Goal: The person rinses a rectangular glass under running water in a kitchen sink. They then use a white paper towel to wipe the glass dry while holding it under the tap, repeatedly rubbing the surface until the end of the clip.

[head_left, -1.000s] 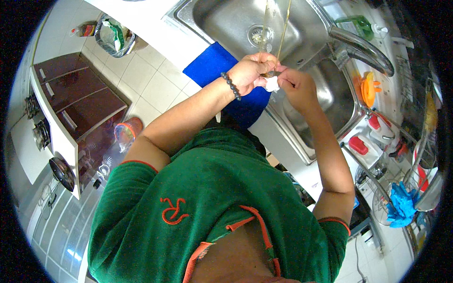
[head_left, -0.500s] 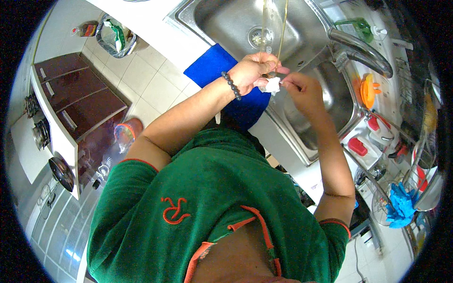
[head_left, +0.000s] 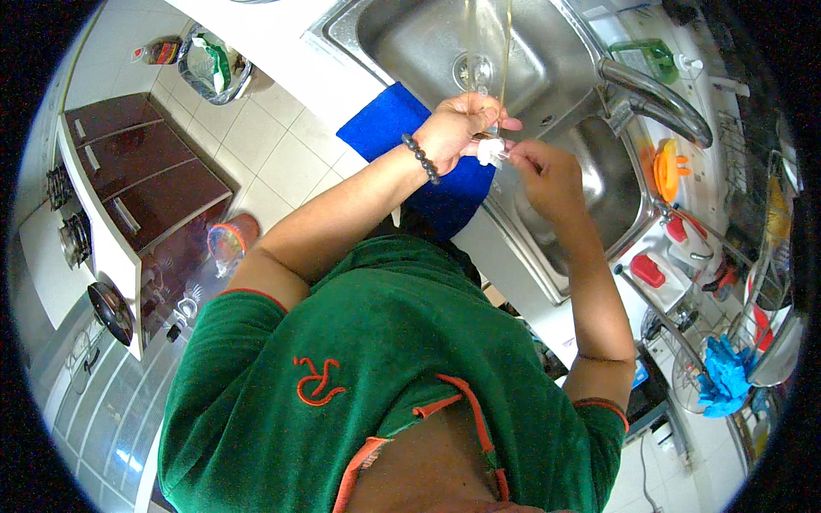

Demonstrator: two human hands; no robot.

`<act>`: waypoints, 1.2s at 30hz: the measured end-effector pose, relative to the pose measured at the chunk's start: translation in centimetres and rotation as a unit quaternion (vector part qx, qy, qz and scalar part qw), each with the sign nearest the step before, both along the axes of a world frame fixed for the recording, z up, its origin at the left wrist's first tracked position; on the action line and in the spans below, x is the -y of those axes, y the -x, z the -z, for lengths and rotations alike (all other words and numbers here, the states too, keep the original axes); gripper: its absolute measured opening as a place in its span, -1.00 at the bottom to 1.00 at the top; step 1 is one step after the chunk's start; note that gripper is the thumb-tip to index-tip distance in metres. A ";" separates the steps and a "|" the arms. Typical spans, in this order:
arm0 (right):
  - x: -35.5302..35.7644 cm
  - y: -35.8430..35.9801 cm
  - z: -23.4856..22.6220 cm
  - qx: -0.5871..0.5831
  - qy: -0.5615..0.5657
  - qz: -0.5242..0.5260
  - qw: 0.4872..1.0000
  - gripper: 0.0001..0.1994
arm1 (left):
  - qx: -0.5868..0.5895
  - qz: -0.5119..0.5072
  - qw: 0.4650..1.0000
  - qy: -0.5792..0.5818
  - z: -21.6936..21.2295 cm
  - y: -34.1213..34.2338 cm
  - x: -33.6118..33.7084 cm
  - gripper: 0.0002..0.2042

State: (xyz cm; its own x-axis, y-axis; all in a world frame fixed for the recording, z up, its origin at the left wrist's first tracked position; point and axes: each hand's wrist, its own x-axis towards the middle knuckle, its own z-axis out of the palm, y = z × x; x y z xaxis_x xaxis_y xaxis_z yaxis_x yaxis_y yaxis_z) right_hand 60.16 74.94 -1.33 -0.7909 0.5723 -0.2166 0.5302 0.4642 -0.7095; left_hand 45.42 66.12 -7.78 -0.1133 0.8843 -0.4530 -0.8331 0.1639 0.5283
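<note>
Both my hands are raised over a steel double sink (head_left: 428, 51). My left hand (head_left: 453, 128), with a dark bead bracelet at the wrist, is closed around the lower end of a tall clear glass-like vessel (head_left: 486, 60) that stands up from it over the left basin. My right hand (head_left: 547, 175) is just beside it, its fingertips pinching a small white piece (head_left: 491, 152) against the bottom of the vessel. What the white piece is cannot be made out.
A blue cloth (head_left: 410, 145) hangs over the counter edge below my hands. The curved tap (head_left: 654, 98) reaches over the right basin (head_left: 599, 188). An orange item (head_left: 669, 168), red containers (head_left: 650, 269) and a dish rack lie right. A stove (head_left: 81, 248) and dark cabinets are left.
My right hand has shifted slightly lower and to the right. The left hand and the clear vessel have stayed where they were.
</note>
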 end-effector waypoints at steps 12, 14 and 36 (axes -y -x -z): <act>0.5 0.3 -0.7 0.067 -0.029 0.052 0.996 -0.88 | -0.004 -0.042 0.999 0.026 -0.6 -0.6 0.1 -0.90; 0.6 0.5 -1.2 0.086 -0.023 0.052 0.995 -0.87 | -0.003 -0.037 0.999 0.031 -1.0 -0.6 0.3 -0.90; 0.6 -0.7 3.2 -0.010 0.044 0.114 0.992 -0.87 | -0.017 -0.100 0.994 0.050 1.1 0.1 -0.3 -0.88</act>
